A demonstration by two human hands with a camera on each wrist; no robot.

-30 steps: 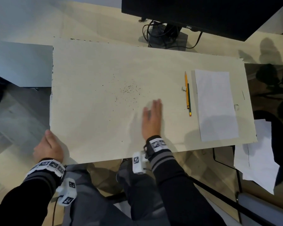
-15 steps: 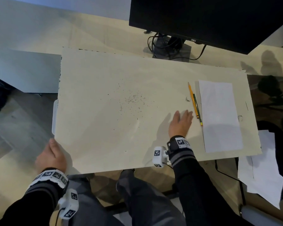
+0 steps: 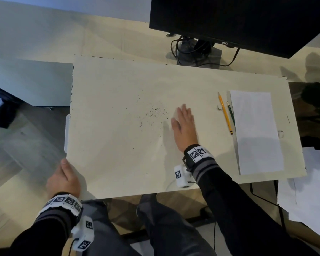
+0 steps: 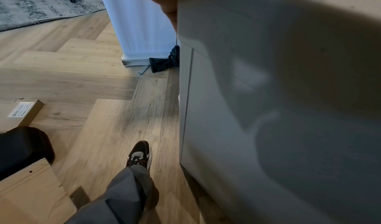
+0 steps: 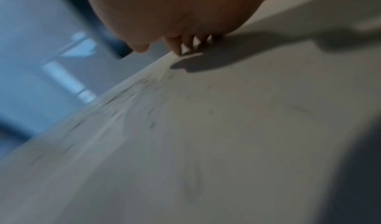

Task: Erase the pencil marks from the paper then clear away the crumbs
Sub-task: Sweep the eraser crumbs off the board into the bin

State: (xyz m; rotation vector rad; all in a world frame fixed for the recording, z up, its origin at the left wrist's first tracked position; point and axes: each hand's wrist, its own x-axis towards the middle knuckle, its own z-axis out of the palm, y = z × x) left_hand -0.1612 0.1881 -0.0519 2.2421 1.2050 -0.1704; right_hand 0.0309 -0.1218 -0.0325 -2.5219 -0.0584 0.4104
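Observation:
Dark eraser crumbs (image 3: 155, 114) lie scattered near the middle of a large cream board (image 3: 118, 154). My right hand (image 3: 183, 122) lies flat and open on the board just right of the crumbs, fingers straight and pointing away from me. The right wrist view is blurred and shows the fingertips (image 5: 177, 48) low over the surface. My left hand (image 3: 65, 177) grips the board's near left corner, thumb on top; in the left wrist view its fingers (image 4: 169, 12) curl under the edge. A white sheet of paper (image 3: 255, 132) lies at the right, with a yellow pencil (image 3: 225, 112), a green pencil (image 3: 231, 113) and a small white eraser (image 3: 219, 107) beside it.
A black monitor (image 3: 238, 21) with its stand and cables (image 3: 198, 52) stands behind the board. A grey panel (image 3: 30, 82) lies to the left. Loose papers (image 3: 307, 196) sit lower right, off the board. My legs and wooden floor (image 4: 92, 113) are below the board.
My right hand swept right towards the pencils, then came back left and further up the board, close to the crumbs. The left hand has kept its grip on the corner.

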